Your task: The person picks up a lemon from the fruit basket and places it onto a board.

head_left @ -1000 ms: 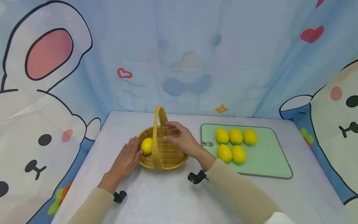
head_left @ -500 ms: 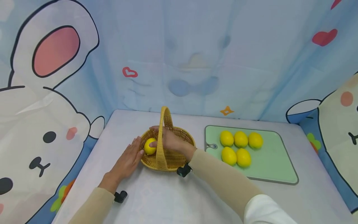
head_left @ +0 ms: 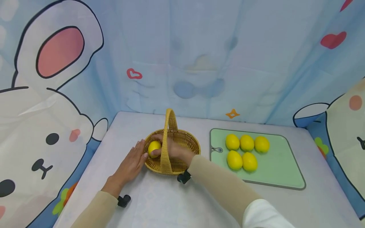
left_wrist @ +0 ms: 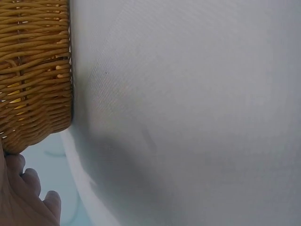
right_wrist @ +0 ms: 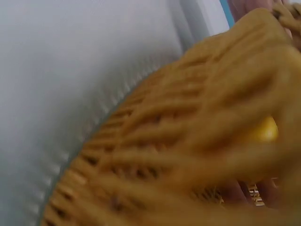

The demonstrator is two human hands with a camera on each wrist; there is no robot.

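Basket handle (head_left: 168, 139): arches over the wicker basket (head_left: 186, 139) from 12 to 6 o'clock; my right hand (head_left: 171, 149) passes under it.
Basket, 9 o'clock: my left hand (head_left: 129, 164) blocks that rim.
Desk (head_left: 159, 202), 6 o'clock: open surface.
3 o'clock: cutting board (head_left: 279, 171) with five lemons (head_left: 242, 152); narrow gap between it and basket.

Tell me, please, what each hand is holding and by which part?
The right hand grips the lemon around its right side; the left hand only rests flat against the basket wall.

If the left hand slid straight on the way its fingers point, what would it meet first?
The left hand points at the wicker basket; its fingertips already lie at the basket's near-left rim, so it would probably meet the wall first, with the lemon just inside.
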